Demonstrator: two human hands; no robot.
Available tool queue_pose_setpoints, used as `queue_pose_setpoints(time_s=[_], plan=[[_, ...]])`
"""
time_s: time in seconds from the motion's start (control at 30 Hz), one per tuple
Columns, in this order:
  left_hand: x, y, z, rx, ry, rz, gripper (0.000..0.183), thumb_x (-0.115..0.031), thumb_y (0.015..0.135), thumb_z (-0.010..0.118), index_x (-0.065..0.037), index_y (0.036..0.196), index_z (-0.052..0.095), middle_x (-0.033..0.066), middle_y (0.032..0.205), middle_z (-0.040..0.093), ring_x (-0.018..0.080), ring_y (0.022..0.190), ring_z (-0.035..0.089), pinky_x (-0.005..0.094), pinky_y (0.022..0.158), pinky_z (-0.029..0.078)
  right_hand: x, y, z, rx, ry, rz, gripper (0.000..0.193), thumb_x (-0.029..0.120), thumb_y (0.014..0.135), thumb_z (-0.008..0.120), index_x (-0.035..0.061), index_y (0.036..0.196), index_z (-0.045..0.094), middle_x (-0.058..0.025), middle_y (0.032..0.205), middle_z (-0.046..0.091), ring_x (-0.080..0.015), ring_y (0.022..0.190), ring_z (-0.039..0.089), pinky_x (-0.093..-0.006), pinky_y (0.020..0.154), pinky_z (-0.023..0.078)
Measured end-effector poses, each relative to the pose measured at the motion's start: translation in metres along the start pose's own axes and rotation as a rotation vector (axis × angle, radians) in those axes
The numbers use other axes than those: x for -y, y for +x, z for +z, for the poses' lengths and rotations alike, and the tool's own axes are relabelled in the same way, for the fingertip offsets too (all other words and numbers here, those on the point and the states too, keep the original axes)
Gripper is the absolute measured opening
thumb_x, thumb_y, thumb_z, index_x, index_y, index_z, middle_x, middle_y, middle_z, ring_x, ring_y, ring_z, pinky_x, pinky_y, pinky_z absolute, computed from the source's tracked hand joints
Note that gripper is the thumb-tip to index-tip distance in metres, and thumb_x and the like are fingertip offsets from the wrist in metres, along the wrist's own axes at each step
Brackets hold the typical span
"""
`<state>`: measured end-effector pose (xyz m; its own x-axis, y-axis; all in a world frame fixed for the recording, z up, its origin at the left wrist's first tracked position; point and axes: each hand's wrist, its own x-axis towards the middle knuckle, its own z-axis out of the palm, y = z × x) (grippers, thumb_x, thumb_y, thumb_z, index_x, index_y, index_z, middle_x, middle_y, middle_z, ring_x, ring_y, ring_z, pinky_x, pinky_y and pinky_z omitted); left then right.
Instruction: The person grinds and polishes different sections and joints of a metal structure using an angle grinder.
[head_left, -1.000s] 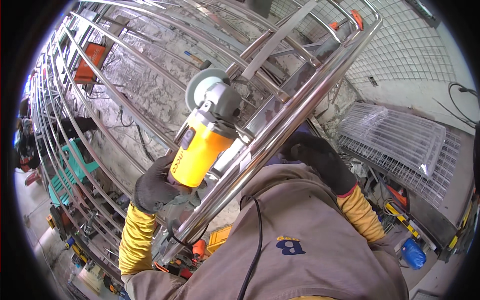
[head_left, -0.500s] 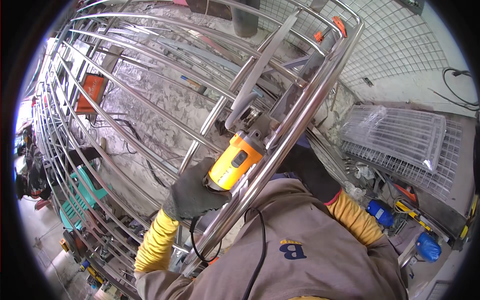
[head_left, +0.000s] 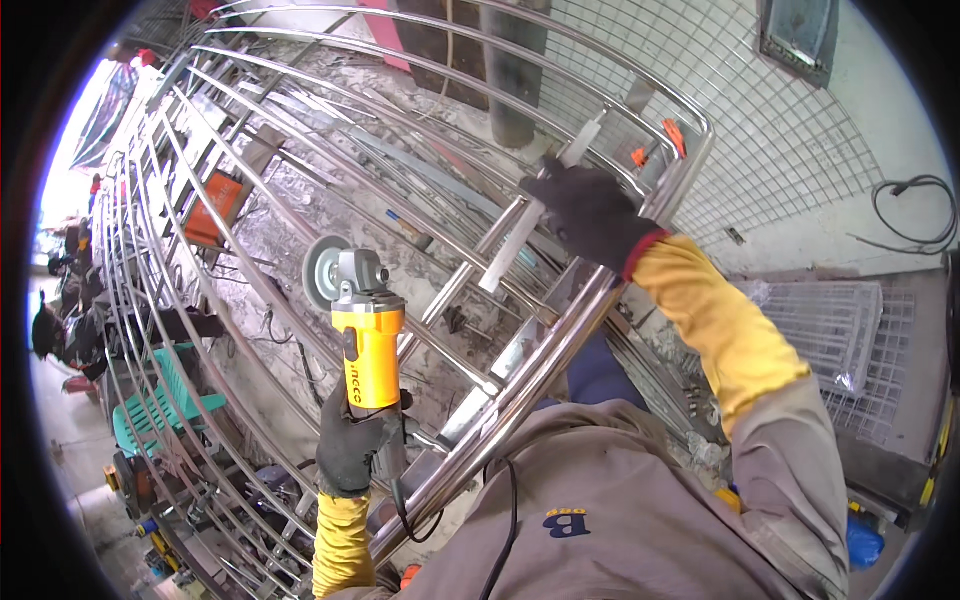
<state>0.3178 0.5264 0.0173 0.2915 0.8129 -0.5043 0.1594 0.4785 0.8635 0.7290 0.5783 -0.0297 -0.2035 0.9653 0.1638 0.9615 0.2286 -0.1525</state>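
My left hand (head_left: 348,452), in a dark grey glove, is closed round the rear of a yellow angle grinder (head_left: 372,350). The grinder points away from me, its disc (head_left: 322,272) up at the left, apart from the metal. A black cord runs from its back past my front. Farther right, my right hand (head_left: 597,215), in a black glove, is closed over a flat pale metal strip (head_left: 512,250). That strip lies across the bars of a shiny tubular steel frame (head_left: 560,335); my palm hides its middle, and both ends show.
Curved bars of the frame spread to the left over a dusty floor. Beyond them are an orange box (head_left: 212,208) and a green plastic chair (head_left: 165,405). Wire mesh panels (head_left: 830,340) lie at the right, by a wall with a hanging black cable (head_left: 915,215).
The grinder has swung left, away from the strip, in my left hand. My right hand has left the grinder's side, reached up and forward, and taken hold of the flat strip.
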Motion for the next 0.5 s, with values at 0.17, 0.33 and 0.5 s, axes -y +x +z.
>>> queue_pose_setpoints(time_s=[0.17,0.33,0.5], plan=[[0.027,-0.022,-0.019,-0.173,0.109,0.080,0.052,-0.018,0.082,0.070,0.004,0.129,0.064,0.0155,0.098,0.076,0.0222,0.076,0.074,0.0317,0.065,0.061,0.001,0.050,0.067,0.155,-0.286,-0.198,0.016,0.014,0.088,0.070,0.0158,0.101,0.079,-0.0131,0.101,0.068,-0.0318,0.088,0.076,-0.0475,0.072,0.059],[0.050,-0.050,-0.035,-0.212,-0.064,0.071,0.061,-0.021,0.080,0.077,0.005,0.133,0.060,0.0181,0.100,0.075,0.0275,0.069,0.075,0.0365,0.059,0.063,0.014,0.098,0.097,0.007,-0.269,-0.263,0.014,0.018,0.090,0.067,0.0140,0.087,0.080,-0.0104,0.087,0.074,-0.0301,0.081,0.077,-0.0470,0.068,0.059],[0.061,-0.058,-0.041,-0.299,0.017,0.055,0.063,-0.025,0.080,0.074,0.005,0.135,0.059,0.0175,0.101,0.076,0.0256,0.072,0.074,0.0346,0.061,0.062,0.023,0.132,0.101,0.014,-0.338,-0.244,0.014,0.019,0.091,0.067,0.0139,0.092,0.081,-0.0078,0.089,0.075,-0.0288,0.084,0.078,-0.0470,0.069,0.057]])
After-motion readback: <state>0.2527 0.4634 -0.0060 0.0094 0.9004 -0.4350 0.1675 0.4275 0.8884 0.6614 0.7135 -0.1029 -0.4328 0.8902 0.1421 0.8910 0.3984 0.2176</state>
